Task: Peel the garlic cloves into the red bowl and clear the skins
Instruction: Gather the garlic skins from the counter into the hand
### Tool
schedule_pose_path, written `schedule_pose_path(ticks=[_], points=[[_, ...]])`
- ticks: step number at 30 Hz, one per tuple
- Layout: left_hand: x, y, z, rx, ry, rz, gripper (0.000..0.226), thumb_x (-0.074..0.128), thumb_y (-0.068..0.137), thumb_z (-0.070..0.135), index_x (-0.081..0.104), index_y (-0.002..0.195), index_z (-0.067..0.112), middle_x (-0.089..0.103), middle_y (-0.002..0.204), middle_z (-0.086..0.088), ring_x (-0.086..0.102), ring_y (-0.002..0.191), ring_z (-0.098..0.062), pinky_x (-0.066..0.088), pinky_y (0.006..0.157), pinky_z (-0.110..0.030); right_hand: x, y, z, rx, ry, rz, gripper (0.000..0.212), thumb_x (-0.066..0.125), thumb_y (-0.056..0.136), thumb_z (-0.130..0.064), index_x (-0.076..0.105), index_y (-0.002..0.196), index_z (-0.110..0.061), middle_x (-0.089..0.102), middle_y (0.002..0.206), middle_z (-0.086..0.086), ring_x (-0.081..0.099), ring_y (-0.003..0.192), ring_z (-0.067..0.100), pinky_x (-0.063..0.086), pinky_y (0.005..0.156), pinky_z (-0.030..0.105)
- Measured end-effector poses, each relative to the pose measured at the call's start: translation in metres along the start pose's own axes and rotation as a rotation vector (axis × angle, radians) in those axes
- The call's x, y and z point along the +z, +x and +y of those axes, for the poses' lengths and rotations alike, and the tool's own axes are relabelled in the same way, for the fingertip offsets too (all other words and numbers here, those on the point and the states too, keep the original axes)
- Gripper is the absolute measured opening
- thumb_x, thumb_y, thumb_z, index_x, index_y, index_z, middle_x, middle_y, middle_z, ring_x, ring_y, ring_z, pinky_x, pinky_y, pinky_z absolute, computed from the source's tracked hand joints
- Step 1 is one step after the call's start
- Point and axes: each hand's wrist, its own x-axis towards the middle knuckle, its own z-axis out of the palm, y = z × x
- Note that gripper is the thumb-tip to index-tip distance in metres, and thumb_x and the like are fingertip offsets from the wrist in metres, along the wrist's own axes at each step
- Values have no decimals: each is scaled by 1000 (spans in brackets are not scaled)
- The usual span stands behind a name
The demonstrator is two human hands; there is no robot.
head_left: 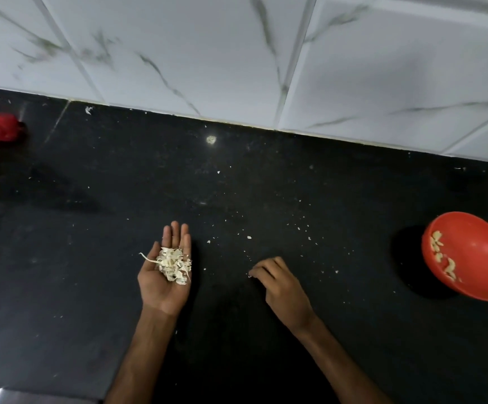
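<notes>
Garlic skins (173, 265), one heap, left hand (158, 288); one red bowl (477, 249)

Two bare forearms came up from the lower edge of the view, both slim and uncovered along the whole length that showed. The left hand (156, 287) and the right hand (283, 287) were bare as well, with long, slender fingers. The wrists were narrow, and the picture was too soft to show finer detail.
</notes>
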Motion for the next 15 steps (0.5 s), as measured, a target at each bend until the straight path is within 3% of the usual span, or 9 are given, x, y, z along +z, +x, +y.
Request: schedule_pose_path(ticks=[3, 6, 8, 11, 15], points=[[-1, -6, -18, -9, 54, 27, 39, 40, 103, 18, 75, 108, 1, 67, 129, -9, 67, 115, -29, 58, 92, -39, -7, 17, -18, 169, 175, 151, 38, 67, 74, 24, 71, 92, -8, 62, 96, -1, 58, 91, 14, 49, 81, 18], [-5, -8, -37, -37, 76, 22, 35, 46, 97, 18, 76, 105, 2, 68, 126, -9, 68, 113, -28, 60, 88, -39, -17, 42, -64, 231, 408, 258, 19, 69, 86, 8, 73, 97, -7, 66, 98, 1, 63, 93, 5, 49, 87, 15], [-5, -14, -48, -92, 97, -13, 29, 55, 90, 17, 76, 107, 5, 69, 126, -7, 67, 115, -25, 60, 88, -38, -20, 49, -91, 162, 451, 203, 17, 68, 89, 0, 72, 103, -8, 68, 99, 2, 65, 93, 6, 52, 89, 20], [0, -30, -60, -102, 115, -52, 34, 69, 74, 15, 76, 107, 7, 70, 124, -6, 67, 116, -23, 56, 95, -34, -21, 47, -101, -74, 283, 151, 20, 58, 89, -3, 74, 101, -7, 71, 94, 5, 68, 89, 16, 57, 84, 30], [-8, -44, -68, -75, 86, -52, 28, 62, 85, 14, 76, 107, 5, 69, 125, -6, 66, 118, -23, 57, 93, -36, -33, 32, -96, -204, 194, 122, 26, 56, 88, -7, 74, 106, -11, 73, 98, 4, 67, 95, 16, 60, 72, 31]])
